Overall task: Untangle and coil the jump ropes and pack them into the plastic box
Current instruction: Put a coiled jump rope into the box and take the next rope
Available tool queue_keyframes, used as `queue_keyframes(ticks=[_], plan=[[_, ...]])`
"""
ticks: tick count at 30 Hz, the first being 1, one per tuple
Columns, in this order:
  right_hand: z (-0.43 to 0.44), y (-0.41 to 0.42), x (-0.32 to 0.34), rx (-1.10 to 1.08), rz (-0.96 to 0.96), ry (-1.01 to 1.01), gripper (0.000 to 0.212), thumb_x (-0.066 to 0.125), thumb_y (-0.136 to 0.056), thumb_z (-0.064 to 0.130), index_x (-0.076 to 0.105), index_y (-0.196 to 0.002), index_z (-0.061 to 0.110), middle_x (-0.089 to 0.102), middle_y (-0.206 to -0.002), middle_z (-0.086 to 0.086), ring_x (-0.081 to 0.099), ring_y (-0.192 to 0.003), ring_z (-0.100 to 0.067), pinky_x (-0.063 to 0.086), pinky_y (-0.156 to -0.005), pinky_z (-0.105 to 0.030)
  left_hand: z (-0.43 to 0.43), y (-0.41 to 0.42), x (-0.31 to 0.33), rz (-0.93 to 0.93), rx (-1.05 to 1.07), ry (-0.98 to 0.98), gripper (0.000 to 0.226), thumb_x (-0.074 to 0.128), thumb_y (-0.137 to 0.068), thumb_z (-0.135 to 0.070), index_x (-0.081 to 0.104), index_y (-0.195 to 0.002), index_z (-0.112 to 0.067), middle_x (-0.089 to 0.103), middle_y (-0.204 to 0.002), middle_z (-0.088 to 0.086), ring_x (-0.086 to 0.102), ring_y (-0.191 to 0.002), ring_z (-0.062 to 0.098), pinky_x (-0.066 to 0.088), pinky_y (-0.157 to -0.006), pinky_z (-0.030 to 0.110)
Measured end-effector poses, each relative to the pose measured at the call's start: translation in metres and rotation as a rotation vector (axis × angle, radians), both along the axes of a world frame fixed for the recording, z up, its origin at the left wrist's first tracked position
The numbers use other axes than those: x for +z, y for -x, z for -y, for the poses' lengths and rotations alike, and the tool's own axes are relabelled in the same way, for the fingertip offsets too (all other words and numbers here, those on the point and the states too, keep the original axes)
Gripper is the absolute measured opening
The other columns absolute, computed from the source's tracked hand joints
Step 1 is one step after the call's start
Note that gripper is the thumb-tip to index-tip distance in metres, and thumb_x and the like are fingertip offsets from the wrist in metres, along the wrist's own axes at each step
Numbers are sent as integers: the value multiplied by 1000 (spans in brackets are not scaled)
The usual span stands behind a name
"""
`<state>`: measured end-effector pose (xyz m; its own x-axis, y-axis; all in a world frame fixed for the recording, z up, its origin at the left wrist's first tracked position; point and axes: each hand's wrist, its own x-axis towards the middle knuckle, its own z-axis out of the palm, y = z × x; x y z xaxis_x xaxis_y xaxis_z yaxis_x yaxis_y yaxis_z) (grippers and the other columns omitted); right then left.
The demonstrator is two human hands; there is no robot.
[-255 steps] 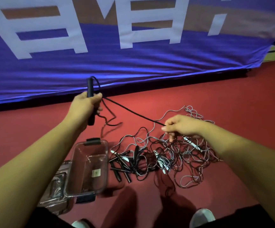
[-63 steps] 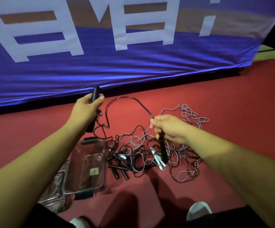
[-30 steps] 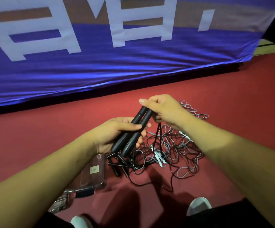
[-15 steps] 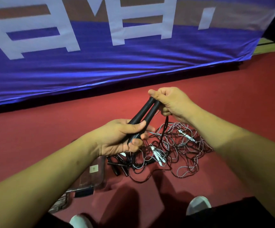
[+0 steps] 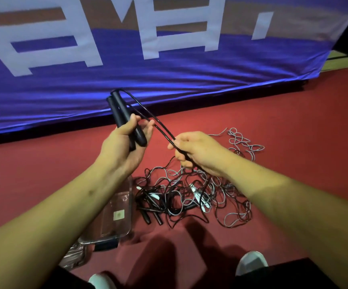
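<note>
Head camera: left hand (image 5: pixel 123 149) curls round both black handles (image 5: pixel 119 109), held side by side; right hand (image 5: pixel 198 153) pinches the doubled black cord (image 5: pixel 158 126) running from their far ends (taut between the hands). Coiling is beginning, I judge: next, wind the cord without dragging up the tangled pile (image 5: pixel 189 195) below. The plastic box (image 5: pixel 130 205) sits near-left, beside the pile.

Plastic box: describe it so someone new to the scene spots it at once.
Below the blue banner lies a red floor with a tangle of ropes. Just left of that tangle, partly under the left forearm, sits the box. Its clear walls and pale sticker set it apart from the dark, wiry ropes.
</note>
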<state>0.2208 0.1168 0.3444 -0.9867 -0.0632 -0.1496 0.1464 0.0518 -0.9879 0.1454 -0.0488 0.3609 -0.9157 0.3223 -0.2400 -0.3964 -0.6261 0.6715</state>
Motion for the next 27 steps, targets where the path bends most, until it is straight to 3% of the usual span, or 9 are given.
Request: queue_keyframes(ticks=[2, 4, 6, 10, 15, 18, 22, 24, 27], plan=[[6, -1, 2, -34, -34, 17, 23, 40, -103, 11, 59, -100, -1, 42, -57, -2, 31, -43, -11, 25, -44, -20, -1, 2, 3, -8, 40, 15, 18, 53, -98, -15, 59, -84, -7, 58, -84, 12, 64, -80, 21, 57, -81, 27], [9, -2, 7, -44, -62, -17, 23, 42, -102, 12, 62, -100, 0, 43, -57, -3, 31, -41, -9, 24, -43, -18, -1, 4, 4, -14, 55, -14, 17, 52, -98, -14, 58, -85, -6, 58, -86, 14, 61, -83, 23, 51, -95, 34], [15, -3, 8, -29, -55, -109, 24, 43, -101, 10, 64, -101, 0, 46, -57, -4, 34, -39, -7, 28, -41, -16, 1, 6, 2, -21, 36, -17, 12, 51, -98, -13, 56, -100, -3, 60, -96, 19, 64, -89, 29, 52, -95, 42], [30, -3, 2, 13, 10, -255, 26, 41, -101, 13, 65, -102, 3, 51, -55, -5, 40, -37, -8, 33, -40, -18, 0, 4, 2, -30, 3, 68, 37, 50, -100, -21, 51, -133, -5, 65, -113, 12, 64, -111, 30, 53, -94, 45], [45, -5, 2, 91, 7, -387, 26, 44, -100, 16, 65, -83, 15, 51, -50, 3, 45, -47, -14, 39, -51, -26, -1, -5, -2, -58, -122, 173, 22, 44, -101, -32, 64, -105, -25, 67, -119, -14, 53, -129, 15, 39, -104, 37], [49, -7, 5, 87, -19, -387, 32, 44, -100, 13, 58, -71, 13, 49, -48, 3, 41, -40, -11, 35, -44, -22, -1, -6, -4, -55, -174, 134, 18, 44, -101, -39, 60, -102, -31, 65, -129, 1, 54, -129, 27, 45, -97, 40], [50, -9, 8, 105, -35, -418, 39, 44, -100, 12, 49, -62, 12, 50, -51, -2, 42, -43, -15, 36, -45, -22, -4, -7, -7, -27, -231, 49, 20, 43, -101, -42, 51, -113, -28, 65, -124, 20, 64, -113, 37, 53, -94, 47], [50, -10, 9, 119, -23, -444, 40, 44, -100, 14, 49, -61, 12, 51, -51, 0, 44, -42, -15, 39, -46, -22, -6, -8, -9, -26, -185, 41, 24, 50, -99, -37, 45, -120, -26, 71, -96, 11, 72, -85, 28, 61, -72, 38], [48, -11, 10, 169, -27, -471, 32, 46, -99, 20, 52, -71, 7, 51, -52, -2, 53, -44, -17, 40, -53, -26, -9, -6, -8, -31, -69, 60, 19, 54, -100, -25, 42, -114, -21, 50, -68, 3, 49, -50, 13, 43, -44, 22]])
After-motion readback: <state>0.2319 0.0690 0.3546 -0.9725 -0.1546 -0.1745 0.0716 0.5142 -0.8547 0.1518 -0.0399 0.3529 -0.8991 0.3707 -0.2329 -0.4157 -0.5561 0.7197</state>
